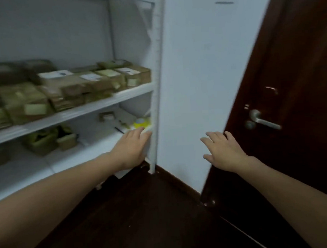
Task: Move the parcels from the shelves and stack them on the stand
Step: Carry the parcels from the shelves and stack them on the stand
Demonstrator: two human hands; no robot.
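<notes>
Low down, left hand [133,145] stretched flat over lower white shelf board [99,142], fingers straight, gripping nothing, just beside yellow tape roll [142,122]. Right hand [225,150] spread wide, empty, before dark brown wooden door [291,74]. Brown cardboard parcels [89,82] packed along middle white shelf board [79,112].

Bare left hand [131,148], bare right hand [226,150]

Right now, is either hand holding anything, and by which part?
Nothing is held. The left hand reaches with straight fingers toward the lower shelf near a yellow roll; the right hand is spread in open air.
</notes>
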